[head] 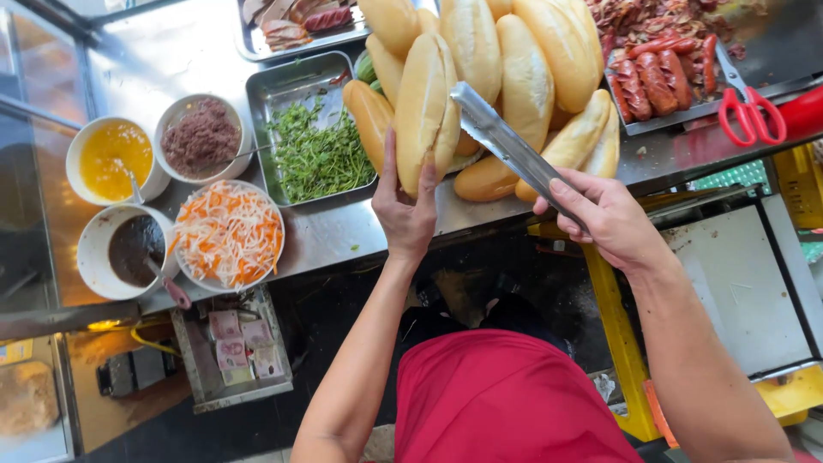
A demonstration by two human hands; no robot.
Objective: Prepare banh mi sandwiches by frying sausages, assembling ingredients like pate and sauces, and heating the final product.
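On the steel counter, at the near edge of a heap of bread rolls, one baguette roll is stood almost upright in the picture, its long axis running from the near counter edge away toward the pile, tipped slightly to the right at the far end. Its lower end is gripped by the left hand, whose thumb is laid up the left flank and whose fingers are wrapped round the right flank, closed on the crust. A pair of metal tongs is held in the right hand, the fingers curled shut round the handle end; the tongs are pointed diagonally up and to the left, and their tip is pressed against the upper right side of the held roll. Whether the tong blades are parted cannot be told.

Left of the rolls, a steel tray of green herbs is set, and beside it bowls of shredded carrot pickle, brown pâté, yellow sauce and dark sauce. Sausages and red-handled scissors are seen at the far right.
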